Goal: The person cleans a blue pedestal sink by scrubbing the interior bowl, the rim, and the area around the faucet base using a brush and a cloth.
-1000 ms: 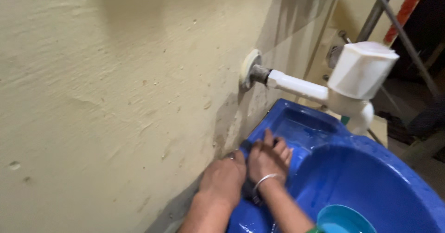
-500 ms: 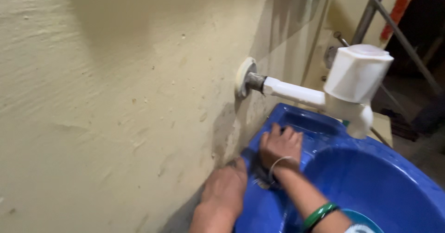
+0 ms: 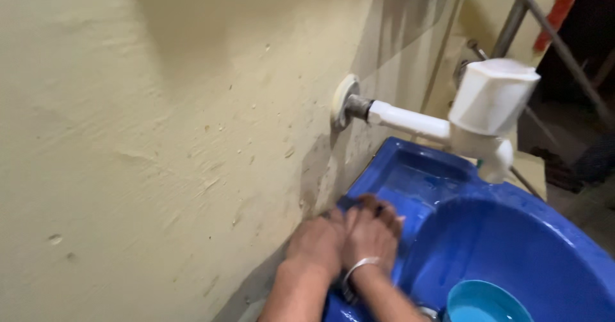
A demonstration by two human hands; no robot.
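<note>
A dark cloth [image 3: 349,201] lies on the flat rim of the blue sink [image 3: 512,245], in the lower middle of the frame, close against the wall [image 3: 160,136]. Only a small part of the cloth shows above the fingers, and another dark bit shows below the wrists; the rest is hidden. Both hands press on it side by side and touch each other. The left hand [image 3: 314,245] is nearer the wall, with fingers bent down over the cloth. The right hand [image 3: 370,232] lies beside it toward the basin, fingers together and curved on the cloth, a little blurred. I cannot tell if the hands grip the cloth or only push it. A thin silver bangle [image 3: 356,269] sits on the right wrist.

The sink surface is wet and shiny. At the bottom of the frame, inside the basin, stands a light blue cup [image 3: 487,303]. Above the sink, in the upper right, a white tap [image 3: 474,120] comes out from the wall. Behind it stand grey metal rods [image 3: 512,17]
</note>
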